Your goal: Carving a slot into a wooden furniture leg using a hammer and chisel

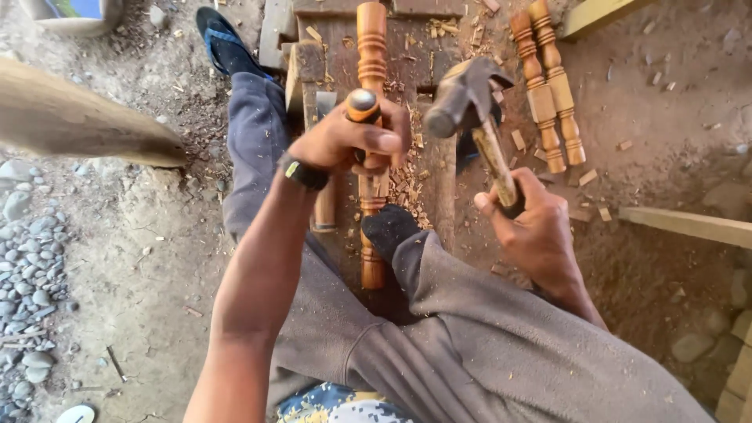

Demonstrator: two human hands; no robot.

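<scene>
My left hand (352,141) is closed around a chisel (363,106) with an orange handle and a metal cap, held upright over a turned wooden spindle (371,55). The spindle lies lengthwise on a low wooden bench (439,180) strewn with wood chips. My right hand (533,223) grips the wooden handle of a claw hammer (466,98), whose metal head is raised just right of the chisel's cap. My knee in grey trousers rests against the spindle's near end. A black band circles my left wrist.
Two finished turned spindles (548,86) lie side by side on the dirt at the upper right. A wooden plank (689,225) lies to the right, a thick timber (70,117) crosses the left. My foot in a blue sandal (223,43) is at the top; pebbles lie left.
</scene>
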